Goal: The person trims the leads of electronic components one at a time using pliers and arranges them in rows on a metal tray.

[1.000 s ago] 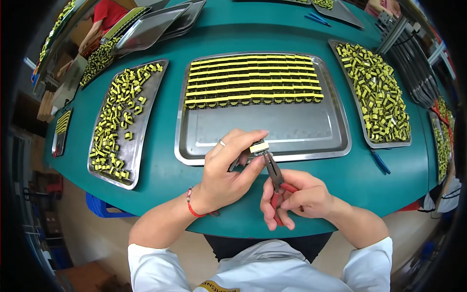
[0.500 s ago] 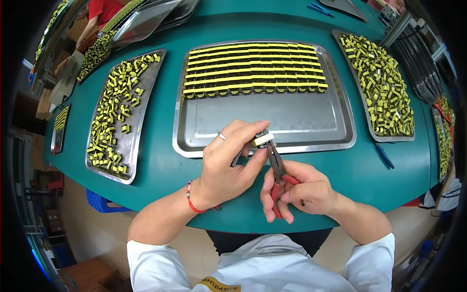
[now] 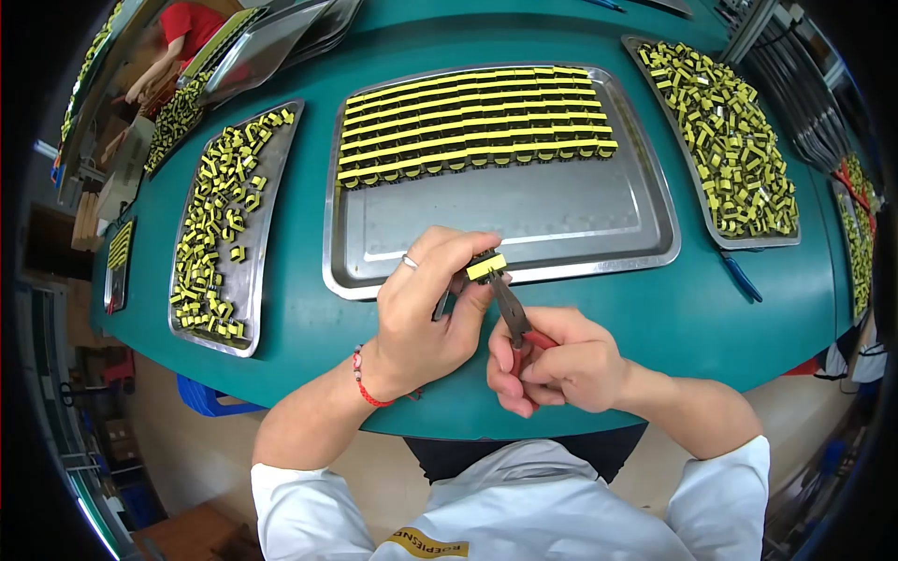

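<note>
My left hand [image 3: 426, 299] pinches a small yellow-taped transformer [image 3: 485, 268] between thumb and fingertips, just over the front edge of the middle tray. A grey metal piece [image 3: 441, 305] shows under its curled fingers; what it is I cannot make out. Red-handled long-nose pliers [image 3: 510, 309] sit in my right hand [image 3: 566, 360], fingers wrapped round the grips. The pliers' tips reach the underside of the transformer, and their exact hold there is hidden. Beyond both hands, rows of similar transformers [image 3: 477, 122] stand in the steel tray [image 3: 524, 224].
A tray [image 3: 267, 224] of loose transformers lies to the left, and a fuller tray [image 3: 716, 210] to the right. Blue-handled pliers [image 3: 741, 279] rest beside the right tray. At the upper left, a person in a red top [image 3: 192, 28] works near stacked trays [image 3: 271, 47].
Both hands, with the transformer and pliers, have shifted slightly left in view. The pliers' handles look closer together. The trays have moved a little in view as the camera turned.
</note>
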Available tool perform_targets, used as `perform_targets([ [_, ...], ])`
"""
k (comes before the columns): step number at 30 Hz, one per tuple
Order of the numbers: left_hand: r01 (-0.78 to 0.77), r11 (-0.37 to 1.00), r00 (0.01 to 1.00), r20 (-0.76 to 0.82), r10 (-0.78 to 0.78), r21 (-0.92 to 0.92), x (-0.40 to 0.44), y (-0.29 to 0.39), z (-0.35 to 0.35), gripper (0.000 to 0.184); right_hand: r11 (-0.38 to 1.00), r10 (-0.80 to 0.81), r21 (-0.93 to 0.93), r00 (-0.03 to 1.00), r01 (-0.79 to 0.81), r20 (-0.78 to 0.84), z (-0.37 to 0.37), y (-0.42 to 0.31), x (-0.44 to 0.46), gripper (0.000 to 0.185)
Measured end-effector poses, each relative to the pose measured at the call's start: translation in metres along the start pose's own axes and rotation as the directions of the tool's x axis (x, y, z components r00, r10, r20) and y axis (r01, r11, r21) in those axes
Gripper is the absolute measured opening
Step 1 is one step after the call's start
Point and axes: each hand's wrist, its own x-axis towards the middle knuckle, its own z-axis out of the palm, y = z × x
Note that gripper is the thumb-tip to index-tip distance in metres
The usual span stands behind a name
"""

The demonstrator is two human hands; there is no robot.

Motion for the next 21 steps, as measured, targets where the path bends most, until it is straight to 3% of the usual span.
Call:
perform_targets([
  [7, -0.010, 0.998, 0.999, 0.042, 0.013, -0.062, 0.003, -0.002, -0.005, 0.029, 0.999, -0.001, -0.049, 0.994, 0.007, 0.109, -0.007, -0.004, 0.003, 0.026],
  [10, 0.019, 0.998, 1.000, 0.015, -0.019, -0.053, 0.002, -0.001, -0.004, 0.032, 0.994, -0.073, 0.080, 0.997, 0.075, -0.023, 0.007, -0.003, 0.006, 0.026],
  [17, 0.010, 0.998, 1.000, 0.013, -0.009, -0.062, 0.000, -0.001, -0.001, 0.036, 0.999, 0.046, -0.004, 0.994, -0.045, 0.102, -0.012, -0.003, 0.001, 0.029],
  [19, 0.005, 0.998, 1.000, 0.008, -0.004, -0.062, 0.000, -0.002, 0.000, 0.036, 0.999, 0.040, -0.026, 0.994, -0.038, 0.099, -0.006, -0.006, -0.001, 0.028],
  [21, 0.006, 0.999, 1.000, 0.004, -0.006, -0.050, 0.000, -0.002, -0.002, 0.037, 0.994, -0.052, 0.097, 0.998, 0.055, -0.034, 0.010, -0.006, 0.003, 0.024],
])
